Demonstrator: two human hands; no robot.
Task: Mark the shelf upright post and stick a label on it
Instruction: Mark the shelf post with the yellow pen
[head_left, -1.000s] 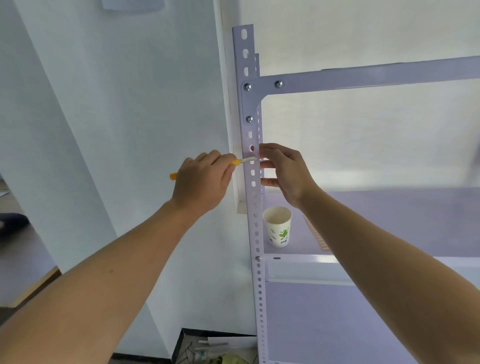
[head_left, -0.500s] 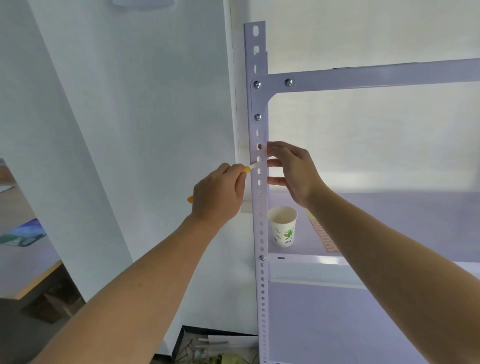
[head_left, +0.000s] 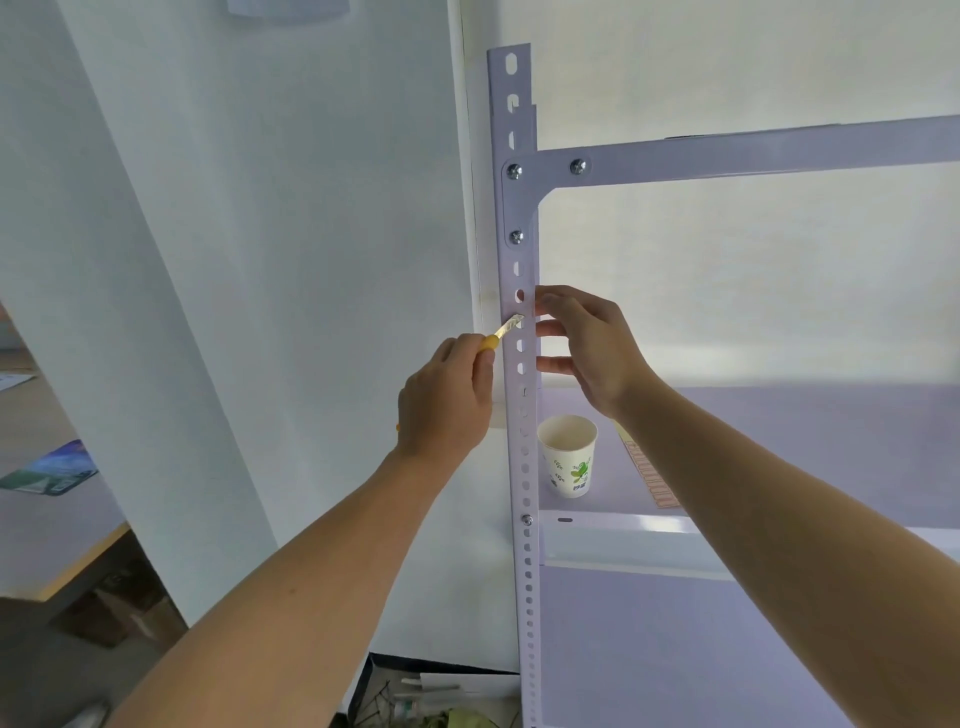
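Touching the upright post (head_left: 519, 364), the marker (head_left: 503, 331) tip juts up-right from the left hand (head_left: 447, 400).

Single head view, close, facing forward, tilted upward along shelf post (head_left: 519, 415).

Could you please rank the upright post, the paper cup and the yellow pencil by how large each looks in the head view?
1. Upright post: runs nearly the full height of the frame.
2. Paper cup.
3. Yellow pencil: only a short tip shows; the left hand hides most of it, so its true length is unclear.
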